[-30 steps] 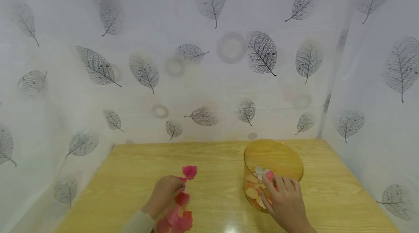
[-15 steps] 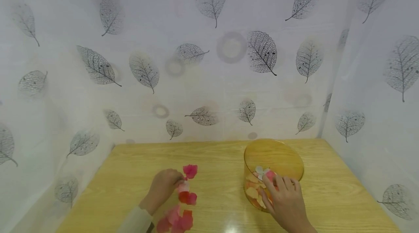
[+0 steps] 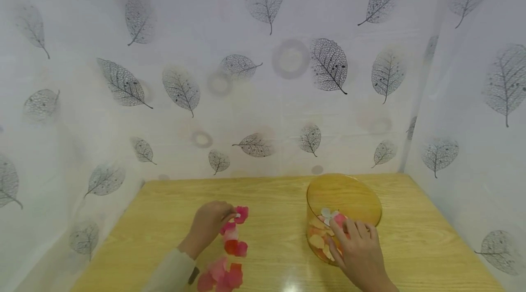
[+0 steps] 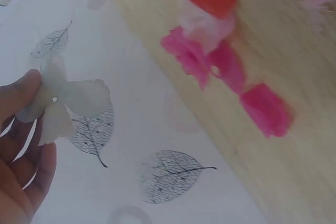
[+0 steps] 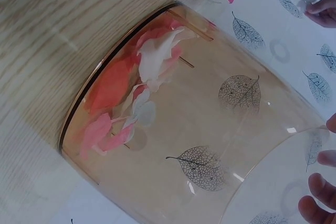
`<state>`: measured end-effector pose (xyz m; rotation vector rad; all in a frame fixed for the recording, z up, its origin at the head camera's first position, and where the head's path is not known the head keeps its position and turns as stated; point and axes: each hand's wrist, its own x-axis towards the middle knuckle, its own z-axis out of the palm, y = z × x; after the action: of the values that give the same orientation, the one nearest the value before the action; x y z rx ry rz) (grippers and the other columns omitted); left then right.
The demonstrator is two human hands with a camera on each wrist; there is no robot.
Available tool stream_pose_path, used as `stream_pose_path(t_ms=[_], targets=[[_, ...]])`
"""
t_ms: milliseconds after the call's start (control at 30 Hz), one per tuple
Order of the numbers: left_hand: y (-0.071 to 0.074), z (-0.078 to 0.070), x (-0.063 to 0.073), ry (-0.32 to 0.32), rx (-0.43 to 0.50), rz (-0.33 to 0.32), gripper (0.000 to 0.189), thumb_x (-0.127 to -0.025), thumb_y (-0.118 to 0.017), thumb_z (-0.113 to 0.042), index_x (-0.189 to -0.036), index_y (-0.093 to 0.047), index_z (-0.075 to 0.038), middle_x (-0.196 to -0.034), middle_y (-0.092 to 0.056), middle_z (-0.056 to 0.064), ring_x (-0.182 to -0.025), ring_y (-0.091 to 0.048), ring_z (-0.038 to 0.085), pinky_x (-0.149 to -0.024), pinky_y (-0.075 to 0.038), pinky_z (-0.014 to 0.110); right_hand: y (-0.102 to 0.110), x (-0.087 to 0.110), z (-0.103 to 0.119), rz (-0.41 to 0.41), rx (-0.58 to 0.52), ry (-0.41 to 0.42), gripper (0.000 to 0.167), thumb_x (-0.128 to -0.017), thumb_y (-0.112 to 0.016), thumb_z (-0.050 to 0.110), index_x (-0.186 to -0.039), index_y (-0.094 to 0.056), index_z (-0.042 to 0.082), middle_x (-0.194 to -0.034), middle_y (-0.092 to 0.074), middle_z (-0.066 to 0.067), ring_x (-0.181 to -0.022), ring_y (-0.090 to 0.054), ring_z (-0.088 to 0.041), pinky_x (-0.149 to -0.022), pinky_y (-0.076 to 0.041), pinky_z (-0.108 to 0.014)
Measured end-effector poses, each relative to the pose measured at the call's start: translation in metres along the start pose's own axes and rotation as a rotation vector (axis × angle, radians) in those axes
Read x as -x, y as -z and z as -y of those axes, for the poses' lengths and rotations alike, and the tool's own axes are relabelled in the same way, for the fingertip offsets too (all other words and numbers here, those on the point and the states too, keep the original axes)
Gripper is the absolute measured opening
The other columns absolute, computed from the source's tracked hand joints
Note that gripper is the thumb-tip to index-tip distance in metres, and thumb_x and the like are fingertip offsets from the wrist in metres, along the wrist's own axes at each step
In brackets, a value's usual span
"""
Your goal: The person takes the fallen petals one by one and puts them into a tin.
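Note:
My left hand pinches a white four-petalled artificial flower between thumb and fingers; its small centre hole shows in the left wrist view. The hand is held up just left of a line of pink, pale and red artificial petals on the table. On the right, my right hand is at the near side of a clear amber cylinder, fingers spread and loosely bent near its rim. Pink, white and orange-red petals lie at the cylinder's bottom, partly behind that hand in the head view.
More pink petals lie in a cluster at the front of the wood-grain table. White sheeting printed with leaf skeletons closes off the back and both sides. A dark band shows at my left wrist.
My left hand has moved up and away from the petal line, and the white flower now shows in its fingers. Two petals lower in the line lie uncovered. My right hand has stayed put.

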<state>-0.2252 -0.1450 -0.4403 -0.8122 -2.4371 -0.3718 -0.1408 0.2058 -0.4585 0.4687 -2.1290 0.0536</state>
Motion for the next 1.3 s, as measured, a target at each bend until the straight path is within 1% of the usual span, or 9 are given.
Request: stream_pose_path(t_ms=[167,267,367,567,700,900,1067,1167,1300], targets=[[0.003,-0.014,-0.022,-0.034,0.050,-0.049,0.010,-0.073,-0.079,-0.019,-0.079,-0.071,-0.017,-0.073,-0.069,-0.007,-0.065,-0.061,0.007,-0.062,-0.051,0.020,-0.001,0.000,0.000,-0.013,-0.001,0.001,0.054,-0.099,-0.025,0.045,-0.095,-0.067,0.011,-0.073,-0.046,-0.003,-0.066,-0.044,-0.023,-0.067,-0.038,-0.043],[0.003,-0.027,-0.039,-0.093,0.069,-0.105,0.010,-0.072,-0.079,-0.018,-0.078,-0.071,-0.017,-0.072,-0.069,-0.007,-0.064,-0.062,0.007,-0.061,-0.050,0.020,-0.001,0.000,0.000,-0.016,-0.010,-0.001,0.052,-0.098,-0.027,0.043,-0.095,-0.067,0.011,-0.073,-0.046,-0.003,-0.066,-0.044,-0.023,-0.067,-0.038,-0.044],[0.004,-0.044,-0.056,-0.151,0.088,-0.141,0.008,-0.074,-0.078,-0.019,-0.078,-0.071,-0.018,-0.073,-0.069,-0.008,-0.065,-0.062,0.005,-0.062,-0.050,0.019,-0.001,0.000,0.000,-0.012,-0.015,-0.004,0.051,-0.098,-0.027,0.043,-0.095,-0.067,0.011,-0.073,-0.046,-0.003,-0.067,-0.044,-0.023,-0.068,-0.038,-0.044],[0.009,-0.082,-0.092,-0.235,0.097,-0.128,0.005,-0.079,-0.074,-0.023,-0.081,-0.073,-0.019,-0.075,-0.070,-0.009,-0.066,-0.063,0.004,-0.063,-0.050,0.017,-0.001,0.001,0.000,-0.013,-0.011,-0.005,0.053,-0.098,-0.026,0.044,-0.096,-0.067,0.011,-0.073,-0.047,-0.004,-0.066,-0.045,-0.023,-0.067,-0.038,-0.044],[0.004,-0.104,-0.109,-0.293,0.108,-0.115,0.006,-0.080,-0.073,-0.025,-0.082,-0.074,-0.019,-0.076,-0.071,-0.009,-0.066,-0.062,0.003,-0.064,-0.049,0.015,-0.002,0.002,-0.001,-0.006,-0.006,0.000,0.054,-0.098,-0.025,0.047,-0.098,-0.066,0.011,-0.074,-0.048,-0.005,-0.067,-0.046,-0.025,-0.068,-0.039,-0.044],[-0.009,-0.130,-0.124,-0.364,0.131,-0.075,0.007,-0.082,-0.071,-0.025,-0.084,-0.074,-0.019,-0.079,-0.071,-0.010,-0.070,-0.064,0.002,-0.070,-0.050,0.014,-0.002,0.003,-0.003,-0.004,0.002,0.002,0.056,-0.098,-0.023,0.047,-0.098,-0.066,0.011,-0.074,-0.047,-0.005,-0.067,-0.046,-0.024,-0.068,-0.039,-0.045],[-0.019,-0.144,-0.131,-0.408,0.106,-0.037,0.009,-0.084,-0.069,-0.026,-0.088,-0.075,-0.019,-0.083,-0.073,-0.011,-0.074,-0.066,0.000,-0.072,-0.050,0.012,-0.002,0.003,-0.003,-0.003,0.009,0.001,0.054,-0.098,-0.025,0.046,-0.098,-0.066,0.012,-0.074,-0.048,-0.004,-0.067,-0.047,-0.024,-0.069,-0.040,-0.045],[-0.024,-0.149,-0.133,-0.421,0.102,-0.012,0.010,-0.085,-0.068,-0.027,-0.089,-0.074,-0.019,-0.084,-0.073,-0.011,-0.074,-0.066,0.000,-0.071,-0.049,0.010,-0.001,0.002,-0.002,-0.004,0.010,-0.001,0.055,-0.098,-0.023,0.047,-0.098,-0.066,0.012,-0.074,-0.049,-0.005,-0.067,-0.047,-0.024,-0.069,-0.041,-0.045],[-0.028,-0.154,-0.133,-0.408,0.096,0.037,0.011,-0.086,-0.067,-0.028,-0.090,-0.074,-0.020,-0.085,-0.072,-0.011,-0.075,-0.065,0.000,-0.070,-0.048,0.009,-0.001,0.002,-0.001,-0.007,0.003,-0.006,0.057,-0.099,-0.022,0.047,-0.097,-0.066,0.012,-0.074,-0.050,-0.005,-0.066,-0.047,-0.024,-0.068,-0.041,-0.045]])
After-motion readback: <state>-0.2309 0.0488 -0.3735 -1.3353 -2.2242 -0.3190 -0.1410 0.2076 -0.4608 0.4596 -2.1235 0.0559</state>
